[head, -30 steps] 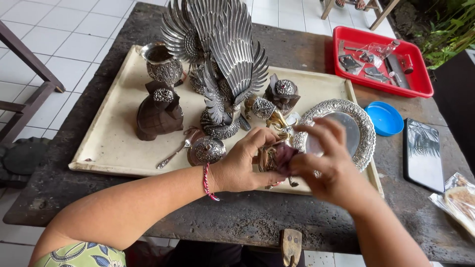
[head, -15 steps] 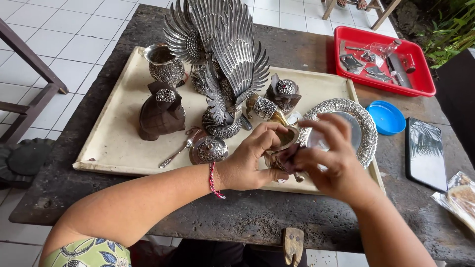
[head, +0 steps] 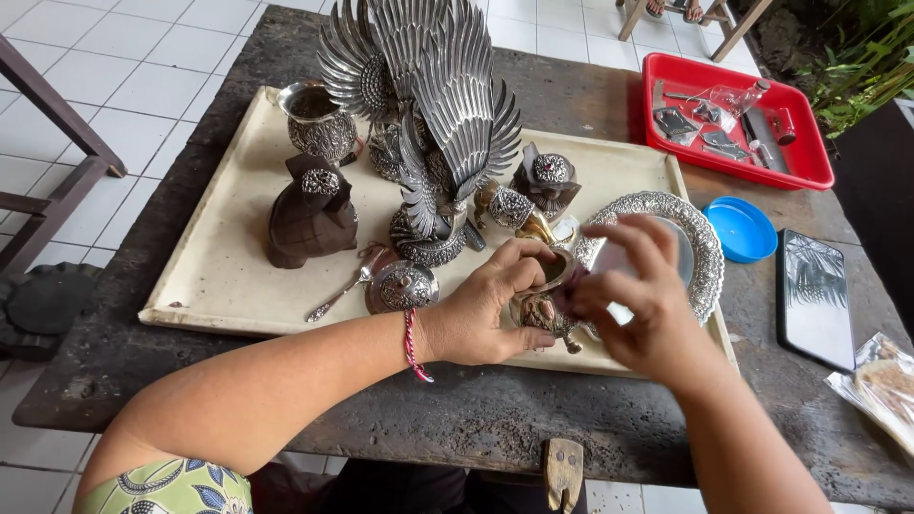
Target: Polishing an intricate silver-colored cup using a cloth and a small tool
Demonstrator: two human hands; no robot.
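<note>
Starting at the left edge, a dark brown carved container (head: pixel 309 211) is sitting on the cream tray (head: pixel 219 276), with an ornate silver cup (head: pixel 319 122) behind it. Just right of that, a small silver spoon (head: pixel 343 295) is lying next to a round domed silver lid (head: pixel 404 286). The big silver winged bird statue (head: pixel 428 114) is towering over the middle of the tray.

The left hand (head: pixel 486 314), red string bracelet on the wrist, is wrapping its fingers tight around a small ornate silver vessel (head: pixel 541 306), holding it just above the tray's front edge. The right hand (head: pixel 638 305) is touching that same piece from the other side, fingers curled in on it, though I can't tell how firmly it's gripping.

Behind the hands an embossed silver plate (head: pixel 700 249) is lying flat. Further right on the dark stone table (head: pixel 571 419): a blue lid (head: pixel 743 228), a red tray (head: pixel 809 167) of small tools, then a black phone (head: pixel 814 297).
</note>
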